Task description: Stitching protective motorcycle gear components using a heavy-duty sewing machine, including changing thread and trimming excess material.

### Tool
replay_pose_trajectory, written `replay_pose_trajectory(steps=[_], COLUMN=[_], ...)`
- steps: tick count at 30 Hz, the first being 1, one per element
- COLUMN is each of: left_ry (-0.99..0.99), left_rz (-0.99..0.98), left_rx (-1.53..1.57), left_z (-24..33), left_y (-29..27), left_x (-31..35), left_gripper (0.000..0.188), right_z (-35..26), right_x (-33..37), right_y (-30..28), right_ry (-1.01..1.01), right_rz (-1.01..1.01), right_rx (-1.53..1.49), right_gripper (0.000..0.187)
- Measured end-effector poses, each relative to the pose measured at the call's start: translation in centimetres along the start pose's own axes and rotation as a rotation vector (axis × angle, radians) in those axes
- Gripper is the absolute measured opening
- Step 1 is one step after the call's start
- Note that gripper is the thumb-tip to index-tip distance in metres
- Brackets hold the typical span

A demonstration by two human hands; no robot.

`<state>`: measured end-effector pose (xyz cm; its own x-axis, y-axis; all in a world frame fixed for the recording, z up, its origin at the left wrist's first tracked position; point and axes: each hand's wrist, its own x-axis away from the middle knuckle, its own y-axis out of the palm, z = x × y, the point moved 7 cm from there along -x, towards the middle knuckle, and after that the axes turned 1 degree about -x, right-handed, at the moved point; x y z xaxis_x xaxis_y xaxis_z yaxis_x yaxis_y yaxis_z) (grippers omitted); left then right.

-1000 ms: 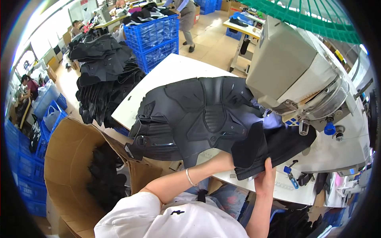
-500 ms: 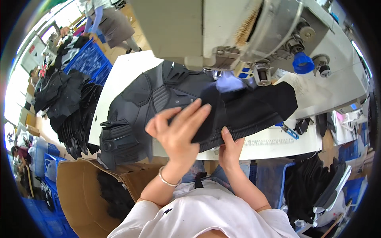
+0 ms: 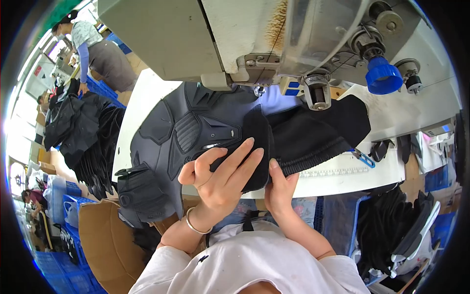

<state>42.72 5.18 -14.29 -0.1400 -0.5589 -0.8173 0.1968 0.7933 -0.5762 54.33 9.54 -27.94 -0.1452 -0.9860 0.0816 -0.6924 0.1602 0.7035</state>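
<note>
A black padded sewn piece [image 3: 164,142] with moulded, ribbed panels lies on the white table under the head of an industrial sewing machine [image 3: 259,73]. To its right extends a softer black fabric part [image 3: 308,142] with a gathered edge. My left hand [image 3: 218,179] lies with fingers stretched out and spread over a dark fabric flap [image 3: 257,132]; its thumb is hidden. Close beside it, my right hand [image 3: 281,188] grips the near edge of the black fabric, thumb on top and fingers mostly underneath. A light-blue patch [image 3: 279,103] shows behind the flap below the needle area.
A blue-handled cutter [image 3: 363,159] and a ruler strip [image 3: 333,172] lie right on the white table [image 3: 132,117]. Stacked black pieces [image 3: 90,142] hang at left. An open cardboard box [image 3: 105,240] stands below, and a blue bin [image 3: 338,220] lower right. A person [image 3: 100,54] works far left.
My left hand has lowered onto the flap, which now lies flatter. The view has shifted slightly, and the person at the far left shows more fully, bent over the blue crates.
</note>
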Motion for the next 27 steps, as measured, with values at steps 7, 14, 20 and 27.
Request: replay_pose_trajectory(steps=[7,14,20,27], left_ry=[0.011,0.021,0.052,0.037], left_rz=[-0.040,0.000,0.056,0.093], left_rx=[0.016,-0.025,-0.070,-0.082], left_z=[0.0,0.5,1.2,1.3], left_y=[0.0,-0.1,-0.2,-0.1], left_x=[0.3,0.2,0.2,0.2], left_gripper=[0.031,0.028,0.023,0.022], right_z=[0.0,0.3,0.2,-0.5], right_x=[0.0,-0.2,-0.8,-0.6], right_y=[-0.1,-0.3,-1.1,-0.3], right_ry=[0.032,0.059,0.048,0.081], right_rz=[-0.007,-0.010,-0.014,0.004], right_rx=[0.027,0.040,0.049,0.066], right_gripper=[0.049,0.046,0.040,0.038])
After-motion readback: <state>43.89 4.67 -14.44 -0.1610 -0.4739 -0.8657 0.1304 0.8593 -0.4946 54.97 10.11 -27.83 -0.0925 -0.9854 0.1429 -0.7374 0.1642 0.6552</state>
